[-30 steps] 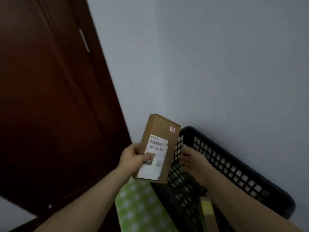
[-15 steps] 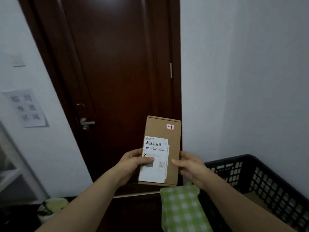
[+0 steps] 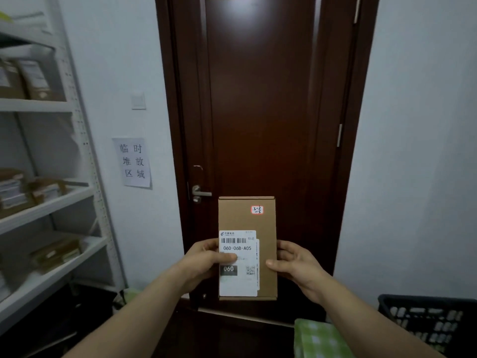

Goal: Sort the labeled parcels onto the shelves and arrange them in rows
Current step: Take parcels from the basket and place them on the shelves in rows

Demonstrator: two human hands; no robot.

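Note:
I hold a brown cardboard parcel upright in front of me. It carries a white shipping label reading 060-06B-A05 and a small red-edged sticker marked 3-2-5. My left hand grips its left edge with the thumb across the label. My right hand grips its right edge, thumb on the front face. White metal shelves stand at the left with several brown parcels lying on their tiers.
A dark wooden door with a silver handle faces me. A paper sign hangs on the wall left of it. A black plastic crate sits at the lower right, with a green checked item beside it.
My view has swung left from the crate toward the door and shelves. The right hand came off the crate onto the parcel's right edge. The parcel now stands upright.

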